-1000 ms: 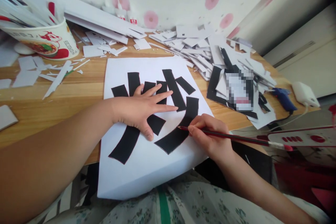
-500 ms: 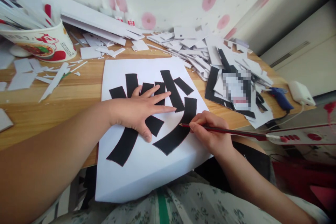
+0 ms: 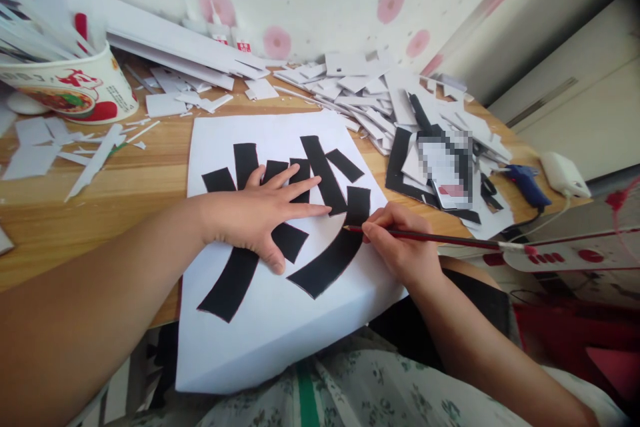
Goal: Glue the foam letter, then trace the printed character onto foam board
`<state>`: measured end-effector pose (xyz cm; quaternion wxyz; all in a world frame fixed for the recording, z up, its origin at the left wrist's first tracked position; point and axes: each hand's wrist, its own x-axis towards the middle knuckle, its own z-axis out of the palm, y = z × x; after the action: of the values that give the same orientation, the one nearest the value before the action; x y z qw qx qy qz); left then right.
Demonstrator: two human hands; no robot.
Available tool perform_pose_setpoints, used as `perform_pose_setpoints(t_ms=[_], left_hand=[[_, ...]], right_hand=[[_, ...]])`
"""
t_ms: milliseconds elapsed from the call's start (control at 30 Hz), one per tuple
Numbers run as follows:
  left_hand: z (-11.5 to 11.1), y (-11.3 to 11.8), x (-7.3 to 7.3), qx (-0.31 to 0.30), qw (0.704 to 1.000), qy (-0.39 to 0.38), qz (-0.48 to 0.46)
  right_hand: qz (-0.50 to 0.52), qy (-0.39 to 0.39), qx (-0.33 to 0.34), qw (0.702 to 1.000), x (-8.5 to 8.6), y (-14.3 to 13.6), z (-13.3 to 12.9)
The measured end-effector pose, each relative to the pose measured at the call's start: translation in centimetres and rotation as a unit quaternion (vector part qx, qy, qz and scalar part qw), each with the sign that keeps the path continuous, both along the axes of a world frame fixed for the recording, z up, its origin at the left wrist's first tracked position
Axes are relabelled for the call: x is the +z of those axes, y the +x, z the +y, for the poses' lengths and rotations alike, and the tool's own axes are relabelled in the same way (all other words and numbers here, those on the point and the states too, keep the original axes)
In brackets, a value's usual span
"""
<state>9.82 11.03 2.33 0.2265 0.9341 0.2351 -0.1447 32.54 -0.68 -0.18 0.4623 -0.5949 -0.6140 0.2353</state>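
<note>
A large white sheet (image 3: 240, 357) lies on the wooden table and hangs over its front edge. Black cut-out strips are laid on it in the shape of a character. My left hand (image 3: 263, 213) rests flat on the middle strips, fingers spread, hiding parts of them. In my right hand (image 3: 403, 240) a dark red and black pencil (image 3: 435, 236) is pinched, its tip at the inner edge of the curved black strip (image 3: 330, 263) on the right. Just above that tip lie a long slanted strip (image 3: 323, 173) and a short one (image 3: 345, 165).
A paper noodle tub (image 3: 113, 90) full of white strips stands at the left. White offcuts (image 3: 357, 83) are heaped along the back. To the right lie a phone (image 3: 453, 190), a blue glue gun (image 3: 527, 185) and a white plug block (image 3: 565, 173). Small glue bottles (image 3: 219, 30) stand by the wall.
The pencil tip has moved up a little along the inner edge of the curved strip. My left hand stays pressed on the strips. The whole view has shifted slightly.
</note>
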Motion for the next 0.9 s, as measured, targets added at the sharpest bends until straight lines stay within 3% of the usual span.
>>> perform_pose_setpoints(t_ms=[300,567,900], left_hand=[[0.0,-0.1,0.0,0.001,1.000,0.000,-0.002],[0.0,0.0,0.0,0.005,1.000,0.001,0.007],[-0.1,0.0,0.1,0.000,1.000,0.017,0.012]], right_hand=[[-0.017,0.006,-0.031,0.999,0.0,-0.3,0.0],[0.019,-0.023,0.014,0.999,-0.2,0.6,0.4],[0.011,-0.050,-0.038,0.998,0.3,0.7,0.7]])
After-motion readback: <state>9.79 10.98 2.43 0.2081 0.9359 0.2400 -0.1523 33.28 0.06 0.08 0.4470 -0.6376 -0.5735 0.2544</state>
